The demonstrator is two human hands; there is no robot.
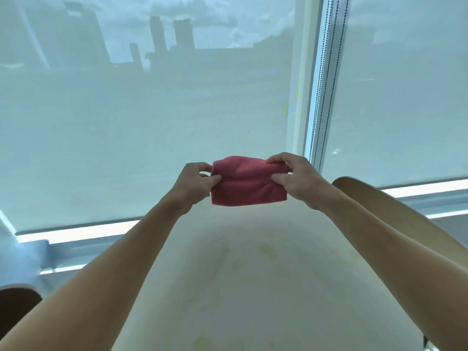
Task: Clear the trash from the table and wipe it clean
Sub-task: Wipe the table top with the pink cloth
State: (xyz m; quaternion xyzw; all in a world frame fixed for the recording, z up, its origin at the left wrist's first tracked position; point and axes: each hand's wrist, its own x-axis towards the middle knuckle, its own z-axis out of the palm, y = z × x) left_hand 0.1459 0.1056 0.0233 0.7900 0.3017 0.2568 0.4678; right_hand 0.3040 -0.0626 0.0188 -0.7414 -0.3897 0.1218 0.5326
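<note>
A folded pink cloth (247,182) is held up in the air above the far part of the pale round table (228,287). My left hand (196,183) pinches its left edge between thumb and fingers. My right hand (293,177) pinches its right edge the same way. The cloth hangs flat between the two hands, folded into a small rectangle. Faint yellowish stains (268,252) show on the tabletop below it.
A large window with drawn translucent roller blinds (141,122) fills the background, with bead chains (326,84) by the frame. A tan chair back (374,198) rises at the right of the table. A dark brown chair back (17,302) sits at the lower left.
</note>
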